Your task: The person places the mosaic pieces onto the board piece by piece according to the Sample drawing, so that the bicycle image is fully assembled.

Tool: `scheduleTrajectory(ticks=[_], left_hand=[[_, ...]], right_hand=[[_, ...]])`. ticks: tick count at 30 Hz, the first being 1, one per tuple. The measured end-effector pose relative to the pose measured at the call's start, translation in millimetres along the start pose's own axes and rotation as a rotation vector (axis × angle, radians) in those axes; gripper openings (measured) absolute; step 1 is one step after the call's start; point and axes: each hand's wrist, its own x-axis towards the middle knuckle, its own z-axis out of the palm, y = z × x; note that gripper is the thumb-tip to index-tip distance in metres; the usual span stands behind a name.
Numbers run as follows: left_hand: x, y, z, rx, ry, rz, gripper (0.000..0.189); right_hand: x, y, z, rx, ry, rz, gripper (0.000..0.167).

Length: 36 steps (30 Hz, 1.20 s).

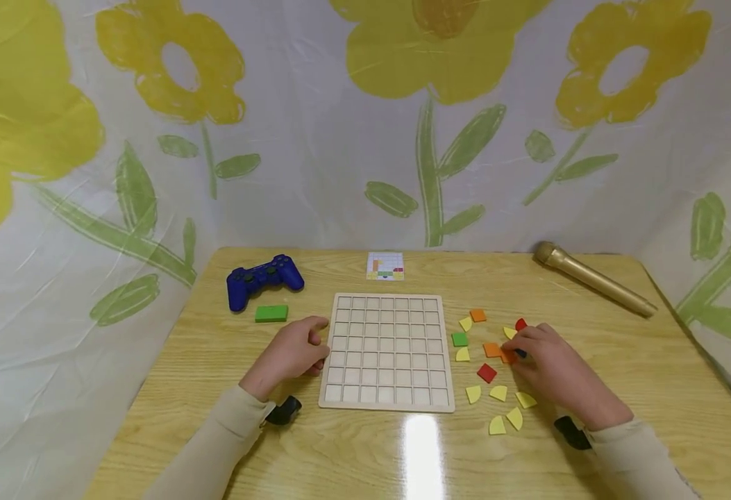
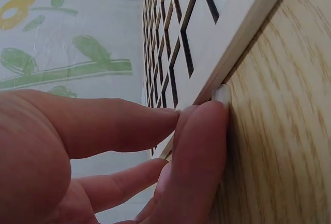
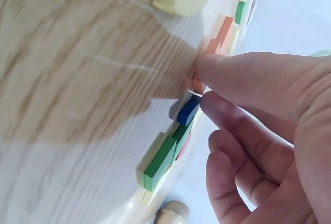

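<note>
A pale wooden grid board (image 1: 387,410) lies on the table between my hands. My left hand (image 1: 293,351) rests at its left edge, thumb and finger tips touching the rim, the other fingers loosely bent. In the left wrist view the fingertips meet the board's side (image 2: 227,48). Over the loose tiles on the right, my right hand (image 1: 552,371) pinches an orange square tile (image 1: 507,356) between thumb and index finger, close over the table. Beside those fingertips lies a blue tile (image 3: 189,110), with green tiles (image 3: 160,163) past it. Another orange tile (image 1: 492,350) lies alongside.
Yellow quarter-round tiles (image 1: 498,394), a red square (image 1: 486,373) and a green square (image 1: 459,339) lie right of the board. A blue game controller (image 1: 264,278) and green rectangular tiles (image 1: 271,314) are at left. Behind are a pattern card (image 1: 385,266) and a gold microphone (image 1: 596,281).
</note>
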Motion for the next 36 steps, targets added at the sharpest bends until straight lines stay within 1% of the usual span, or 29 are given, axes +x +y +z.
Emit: scheduleTrajectory(ticks=[12,21,26,30,34,36], left_hand=[[1.8,-1.9,1.1,-0.029,-0.006,-0.005,0.06],[3.5,-0.2,4.8,-0.031,-0.009,0.001,0.061],[4.9,0.3,7.0,-0.042,-0.022,-0.003,0.062],[3.8,-0.8,5.4,-0.047,-0.014,-0.013,0.063],[2.9,-1.4,3.4,-0.031,-0.009,-0.009,0.063],[2.8,-1.1,2.9,-0.012,-0.004,0.0,0.063]], right_hand=[[4.4,-5,0,-0.009,-0.029,0.02,0.015],[4.3,-6,0,-0.009,-0.029,0.009,0.013],[4.2,-5,-2,0.007,-0.032,0.007,0.014],[8.6,-6,-3,0.037,-0.048,0.01,0.013],[14.5,-10,-4,0.056,-0.069,0.026,0.011],[17.7,-14,-6,0.083,-0.08,0.044,0.012]])
